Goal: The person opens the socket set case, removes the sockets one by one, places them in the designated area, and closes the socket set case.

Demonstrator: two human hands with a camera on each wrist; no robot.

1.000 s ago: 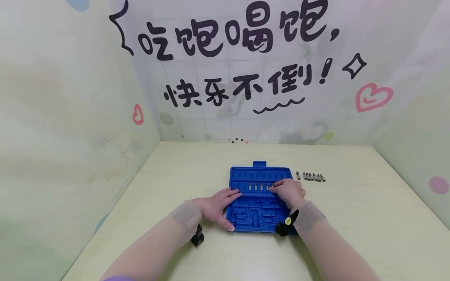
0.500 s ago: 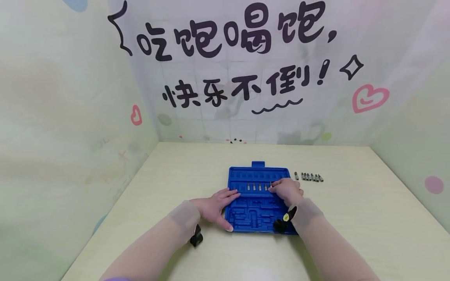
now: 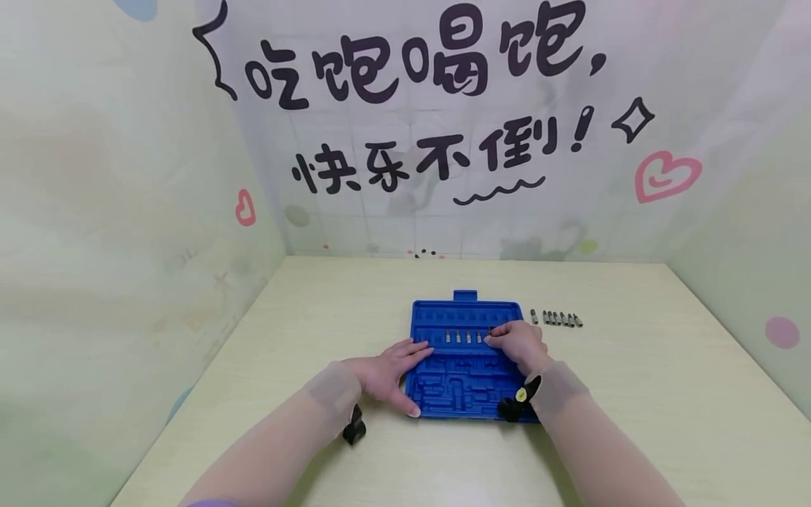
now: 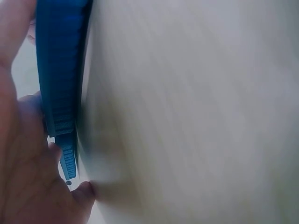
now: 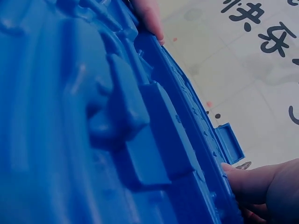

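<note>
Four bits (image 3: 469,337) seated in the case, a fifth pinched beside them

The blue case (image 3: 437,396) is laid flat on the table (image 3: 304,310), its tabbed edge turned to the table's far edge. The four bits are stood side by side in its upper part, long axes running from near edge to far. At the right end of this row, toward the case's right edge, the held bit (image 5: 244,165) is pinched between thumb and fingers of the right hand (image 3: 521,346), the nearer of the two hands. Only its tip is shown in the right wrist view; whether its lower end is seated cannot be told.

The left hand (image 3: 388,374) is spread wide over the case's left edge, thumb by the near left corner, fingers laid on the rim; nothing is gripped by it. Off the case's far right corner, several loose bits (image 3: 564,319) are lined up on the table, nearer the right hand.
</note>
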